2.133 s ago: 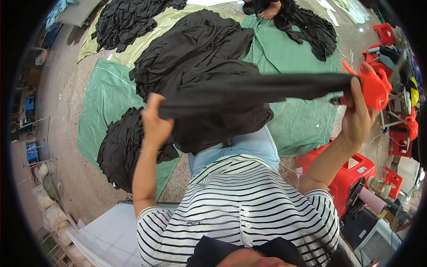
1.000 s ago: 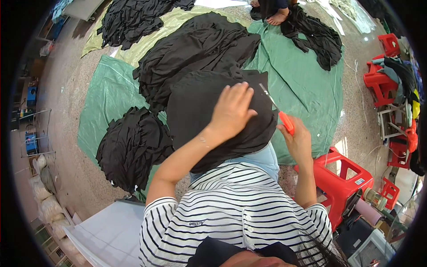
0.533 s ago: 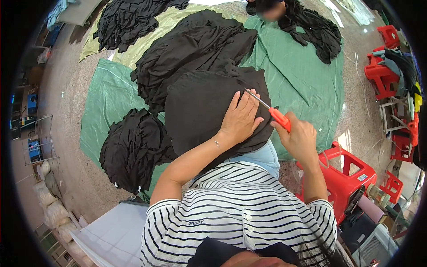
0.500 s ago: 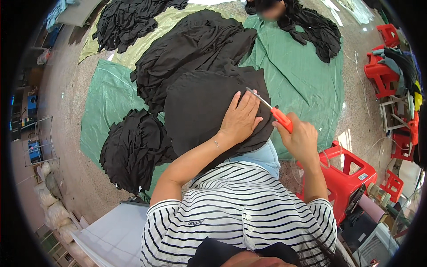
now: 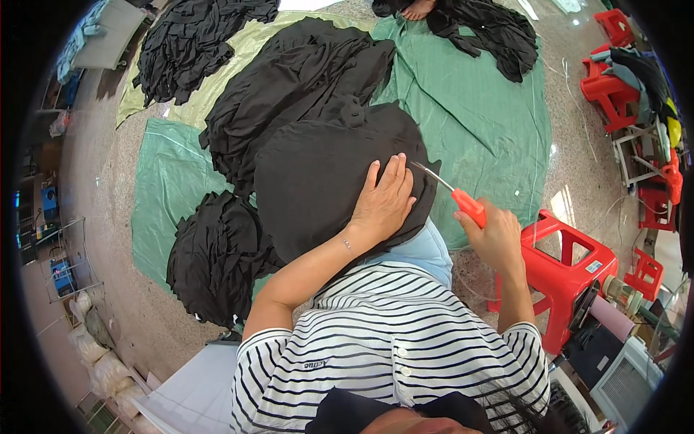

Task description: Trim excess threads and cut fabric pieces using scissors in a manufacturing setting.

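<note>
My left hand (image 5: 384, 197) lies flat, fingers stretched, on a smooth black garment (image 5: 311, 188) spread over my lap. In my right hand (image 5: 494, 235) is a red-handled tool (image 5: 468, 206) with a slim metal shaft and a narrow tip; its exact kind is unclear. The tip reaches over the right part of the black cloth, just right of my left fingertips. Whether it touches the fabric I cannot tell. Beyond the garment is a large heap of black clothes (image 5: 289, 79), and at left sits a smaller black pile (image 5: 218, 253).
Green sheeting (image 5: 477, 123) covers the floor under the heaps. Close by my right arm stands a red plastic stool (image 5: 564, 264). Another person's bare foot (image 5: 419, 9) shows at the top beside more black clothes (image 5: 499, 36). Further red stools (image 5: 611, 90) line the right.
The tool's tip has shifted from over my left fingertips to just right of them. My left hand stays flat on the cloth. The whole view has shifted slightly.
</note>
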`<state>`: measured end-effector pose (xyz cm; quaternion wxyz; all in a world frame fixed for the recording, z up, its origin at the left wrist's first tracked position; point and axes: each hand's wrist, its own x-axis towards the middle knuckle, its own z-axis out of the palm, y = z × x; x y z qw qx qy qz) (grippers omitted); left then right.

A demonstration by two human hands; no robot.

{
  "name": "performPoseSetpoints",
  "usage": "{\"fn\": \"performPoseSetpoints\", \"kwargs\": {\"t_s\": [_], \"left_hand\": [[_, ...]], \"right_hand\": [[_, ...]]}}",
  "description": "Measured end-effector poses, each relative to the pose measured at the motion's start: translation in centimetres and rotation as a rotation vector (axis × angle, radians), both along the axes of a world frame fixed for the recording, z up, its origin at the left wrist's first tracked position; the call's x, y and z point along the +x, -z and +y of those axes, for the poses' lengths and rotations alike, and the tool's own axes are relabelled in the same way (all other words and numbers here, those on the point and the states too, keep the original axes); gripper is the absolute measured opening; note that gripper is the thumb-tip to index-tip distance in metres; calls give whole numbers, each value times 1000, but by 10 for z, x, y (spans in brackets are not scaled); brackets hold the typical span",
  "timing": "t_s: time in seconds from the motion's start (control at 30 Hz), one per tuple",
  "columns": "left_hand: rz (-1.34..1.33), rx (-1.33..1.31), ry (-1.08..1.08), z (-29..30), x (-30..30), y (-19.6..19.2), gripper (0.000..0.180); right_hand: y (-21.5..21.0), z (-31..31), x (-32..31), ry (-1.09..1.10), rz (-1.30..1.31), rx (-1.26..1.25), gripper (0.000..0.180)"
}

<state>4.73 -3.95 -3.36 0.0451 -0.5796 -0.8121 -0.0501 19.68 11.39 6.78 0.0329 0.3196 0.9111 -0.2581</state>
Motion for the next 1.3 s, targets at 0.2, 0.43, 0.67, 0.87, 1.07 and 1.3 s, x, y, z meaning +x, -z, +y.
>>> {"fn": "performPoseSetpoints", "kwargs": {"t_s": [0.2, 0.43, 0.67, 0.87, 1.07, 1.3], "left_hand": [[2, -10, 6, 1, 0, -2, 50], [-24, -19, -10, 0, -3, -5, 48], [-318, 721, -404, 9, -93, -33, 11], [-798, 57, -283, 11, -170, -16, 27], [-546, -128, -116, 27, -177, -31, 27], [-902, 158, -381, 17, -173, -18, 18]], "right_hand": [[12, 3, 1, 15, 3, 21, 38], [17, 4, -4, 40, 22, -24, 37], [25, 2, -12, 89, 186, -66, 31], [22, -6, -33, 54, 243, -70, 29], [18, -4, -43, 22, 226, -77, 29], [9, 2, -62, -76, 170, -12, 34]]}}
